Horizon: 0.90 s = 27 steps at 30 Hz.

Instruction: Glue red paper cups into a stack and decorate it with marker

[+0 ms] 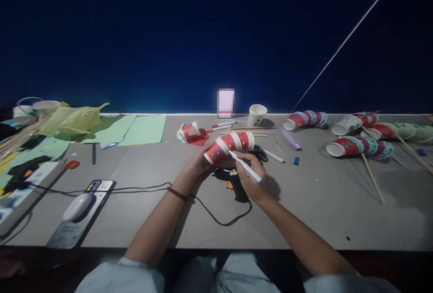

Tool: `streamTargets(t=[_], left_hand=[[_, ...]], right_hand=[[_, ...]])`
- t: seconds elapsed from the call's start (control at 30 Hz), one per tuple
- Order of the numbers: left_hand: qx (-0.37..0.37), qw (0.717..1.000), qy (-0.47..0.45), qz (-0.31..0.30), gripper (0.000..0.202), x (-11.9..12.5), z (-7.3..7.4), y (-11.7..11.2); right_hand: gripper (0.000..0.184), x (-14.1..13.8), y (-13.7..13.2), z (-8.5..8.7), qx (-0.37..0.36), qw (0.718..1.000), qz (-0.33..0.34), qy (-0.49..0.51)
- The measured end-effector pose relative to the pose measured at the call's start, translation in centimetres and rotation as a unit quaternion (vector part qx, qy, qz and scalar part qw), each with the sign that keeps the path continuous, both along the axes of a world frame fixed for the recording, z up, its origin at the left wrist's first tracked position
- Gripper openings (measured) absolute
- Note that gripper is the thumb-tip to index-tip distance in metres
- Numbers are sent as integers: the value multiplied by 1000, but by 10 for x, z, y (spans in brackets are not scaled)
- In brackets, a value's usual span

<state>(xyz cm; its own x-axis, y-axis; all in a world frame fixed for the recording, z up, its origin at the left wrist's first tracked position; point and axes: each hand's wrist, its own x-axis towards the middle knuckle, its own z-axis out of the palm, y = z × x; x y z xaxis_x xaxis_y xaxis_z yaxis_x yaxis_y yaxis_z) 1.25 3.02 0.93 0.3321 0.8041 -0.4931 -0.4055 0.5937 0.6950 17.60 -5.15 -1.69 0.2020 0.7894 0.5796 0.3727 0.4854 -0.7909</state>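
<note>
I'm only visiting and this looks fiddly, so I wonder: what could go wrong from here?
The glue gun lies close by the right hand, so a knuckle might brush it; I can't tell if it's hot. Its cord passes under the left wrist and could snag. The pen, its tip at the red cups, might slip and leave a stray mark.

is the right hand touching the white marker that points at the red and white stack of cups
Touching: the head view shows the right hand's fingers closed around the white marker.
</note>
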Motion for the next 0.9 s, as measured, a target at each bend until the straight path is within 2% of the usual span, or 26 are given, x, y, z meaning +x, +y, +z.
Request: streamTargets(t=[0.17, 0.3, 0.5, 0.7, 0.9], left_hand=[[11, 1000, 3, -10, 33, 0, -1, -1], [-8, 998, 41, -36, 37, 0, 0, -1], [-18, 998, 46, -30, 48, 0, 0, -2], [-34, 998, 55, -16, 39, 1, 2, -2], [-27, 999, 26, -14, 34, 0, 3, -3]], right_hand=[[16, -1, 0, 2, 9, 1000, -1, -27], [13, -2, 0, 5, 10, 999, -11, -47], [11, -2, 0, 9, 3, 998, -14, -65], [11, -3, -1, 8, -1, 997, -11, -82], [11, -3, -3, 9, 3, 995, -2, -104]])
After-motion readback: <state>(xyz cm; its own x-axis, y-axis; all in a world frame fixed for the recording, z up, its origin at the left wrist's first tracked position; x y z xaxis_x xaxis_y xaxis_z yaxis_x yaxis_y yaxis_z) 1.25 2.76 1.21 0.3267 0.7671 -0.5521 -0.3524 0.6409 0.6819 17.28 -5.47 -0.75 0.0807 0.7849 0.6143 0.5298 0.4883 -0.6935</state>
